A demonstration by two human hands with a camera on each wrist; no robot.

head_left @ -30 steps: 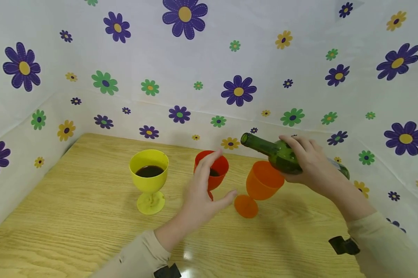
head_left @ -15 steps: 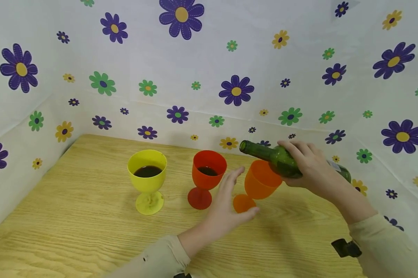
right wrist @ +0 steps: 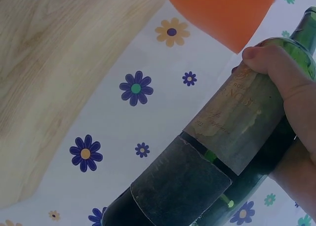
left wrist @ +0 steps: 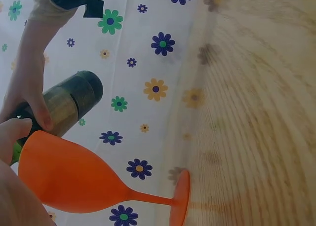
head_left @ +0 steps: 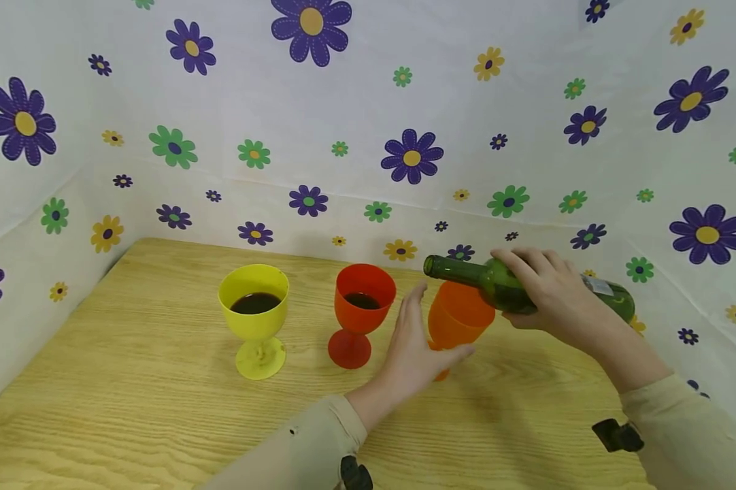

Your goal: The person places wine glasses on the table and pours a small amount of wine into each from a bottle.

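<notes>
An orange goblet point(head_left: 456, 316) stands on the wooden table point(head_left: 160, 415), right of the red goblet point(head_left: 362, 313). My left hand point(head_left: 405, 354) reaches in front of it, thumb and fingers spread apart around its near-left side; whether they touch the bowl I cannot tell. The left wrist view shows the goblet's bowl point(left wrist: 74, 176), stem and foot. A green wine bottle point(head_left: 505, 289), nearly horizontal, is gripped around its body by my right hand point(head_left: 552, 299). Its neck points left above the orange rim, and no liquid leaves its mouth. The right wrist view shows its label point(right wrist: 232, 117).
To the left stands a yellow goblet point(head_left: 258, 320); it and the red goblet contain dark liquid. A white cloth with printed flowers point(head_left: 221, 102) hangs behind the table and along its sides.
My left hand has moved right, from in front of the red goblet to the orange one. The bottle stays in my right hand, its mouth slightly lower and its base slightly farther right.
</notes>
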